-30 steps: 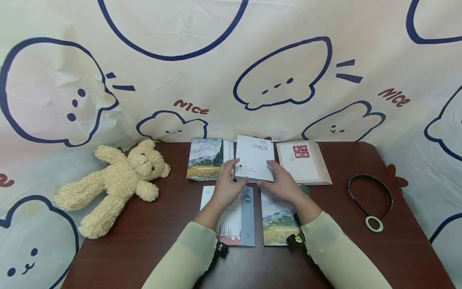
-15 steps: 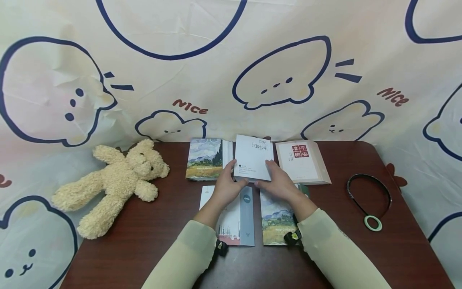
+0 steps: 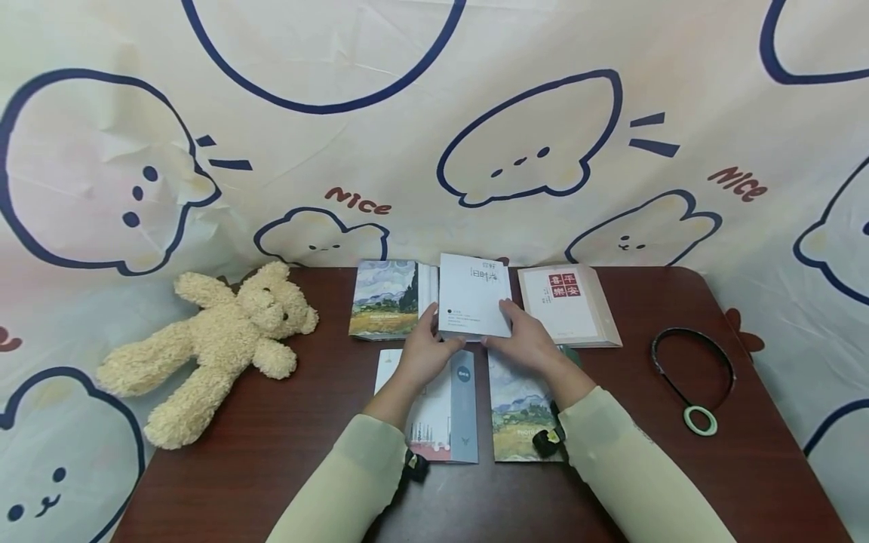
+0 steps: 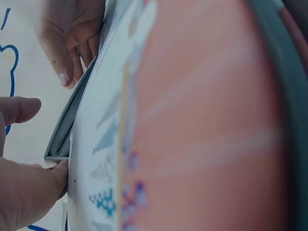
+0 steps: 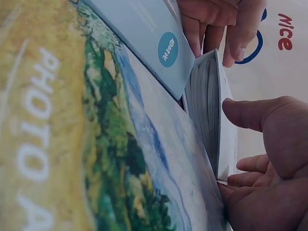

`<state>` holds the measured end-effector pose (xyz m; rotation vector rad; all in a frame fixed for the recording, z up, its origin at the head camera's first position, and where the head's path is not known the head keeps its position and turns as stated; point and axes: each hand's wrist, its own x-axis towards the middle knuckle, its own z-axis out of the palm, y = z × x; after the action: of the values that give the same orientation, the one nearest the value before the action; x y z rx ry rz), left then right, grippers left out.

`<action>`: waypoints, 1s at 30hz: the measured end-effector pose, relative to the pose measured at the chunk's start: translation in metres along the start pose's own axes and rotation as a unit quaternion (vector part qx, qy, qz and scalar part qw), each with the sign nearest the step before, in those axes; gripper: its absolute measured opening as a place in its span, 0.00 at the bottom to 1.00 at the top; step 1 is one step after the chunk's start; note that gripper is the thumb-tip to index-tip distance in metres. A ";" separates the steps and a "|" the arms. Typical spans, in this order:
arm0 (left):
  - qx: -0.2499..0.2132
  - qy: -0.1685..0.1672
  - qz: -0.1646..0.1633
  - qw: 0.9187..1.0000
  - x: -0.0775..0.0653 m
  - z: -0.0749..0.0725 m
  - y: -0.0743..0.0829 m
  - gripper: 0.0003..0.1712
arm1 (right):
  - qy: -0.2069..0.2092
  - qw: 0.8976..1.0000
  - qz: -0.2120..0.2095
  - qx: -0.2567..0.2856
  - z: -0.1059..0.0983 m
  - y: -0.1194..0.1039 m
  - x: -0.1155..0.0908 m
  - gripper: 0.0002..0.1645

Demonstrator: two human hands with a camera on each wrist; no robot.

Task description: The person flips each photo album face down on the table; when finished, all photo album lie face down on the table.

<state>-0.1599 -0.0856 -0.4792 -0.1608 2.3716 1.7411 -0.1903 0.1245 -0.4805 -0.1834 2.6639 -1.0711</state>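
Note:
A white photo album (image 3: 475, 290) with dark lettering lies at the back middle of the table, between my two hands. My left hand (image 3: 422, 356) grips its near left corner, with the thumb along the front edge. At the near right corner my right hand (image 3: 531, 344) holds it, a finger reaching onto the cover. Its page block (image 5: 204, 91) faces me in the right wrist view. Below my left hand lies a white and blue-grey album (image 3: 465, 411). A painted-landscape photo album (image 3: 519, 415) lies partly under my right forearm.
Another landscape album (image 3: 385, 298) lies left of the white one. A cream album with red characters (image 3: 563, 313) lies to its right. A plush bear (image 3: 231, 339) is on the left, a black cord with a pale green ring (image 3: 701, 421) on the right. A patterned cloth (image 3: 407, 151) hangs behind.
The white album has shifted slightly left, closer to the landscape album, with both hands staying at its near corners. The other things have not moved.

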 end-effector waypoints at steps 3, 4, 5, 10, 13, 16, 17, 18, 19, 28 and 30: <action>-0.014 -0.002 0.002 1.000 0.001 -0.001 -0.002 0.51 | -0.003 1.000 0.000 0.000 0.001 0.001 0.003 0.55; -0.019 -0.001 0.003 1.000 0.002 -0.001 -0.002 0.51 | -0.005 1.000 0.002 0.002 0.001 0.002 0.004 0.55; -0.023 -0.001 0.003 1.000 0.002 -0.001 -0.003 0.51 | -0.005 1.000 0.004 0.003 0.001 0.002 0.004 0.56; -0.036 0.004 0.002 0.999 0.004 -0.001 -0.004 0.50 | -0.005 1.000 0.005 0.004 -0.001 0.002 0.006 0.56; -0.046 0.011 0.006 0.999 0.005 -0.002 -0.003 0.48 | -0.003 1.000 0.004 0.005 -0.002 0.001 0.007 0.55; -0.051 0.019 0.015 0.998 0.006 -0.003 -0.001 0.47 | -0.002 1.000 0.008 0.008 -0.003 0.000 0.006 0.55; -0.051 0.023 0.017 0.998 0.005 -0.003 0.000 0.46 | -0.002 1.000 0.009 0.009 -0.003 0.000 0.006 0.55; -0.051 0.026 0.021 0.998 0.005 -0.003 0.001 0.45 | -0.002 1.000 0.010 0.009 -0.003 -0.001 0.006 0.55; -0.050 0.028 0.025 0.998 0.005 -0.003 0.001 0.45 | -0.002 1.000 0.011 0.010 -0.003 -0.001 0.005 0.55; -0.037 0.044 0.050 0.997 0.005 -0.003 -0.002 0.39 | -0.005 1.000 0.001 0.023 -0.005 -0.002 0.005 0.52; -0.039 0.046 0.061 0.996 0.005 -0.005 -0.002 0.39 | -0.008 1.000 -0.004 0.025 -0.004 -0.002 0.006 0.50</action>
<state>-0.1647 -0.0904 -0.4808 -0.1115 2.4246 1.9231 -0.1970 0.1249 -0.4773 -0.1920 2.6213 -1.1319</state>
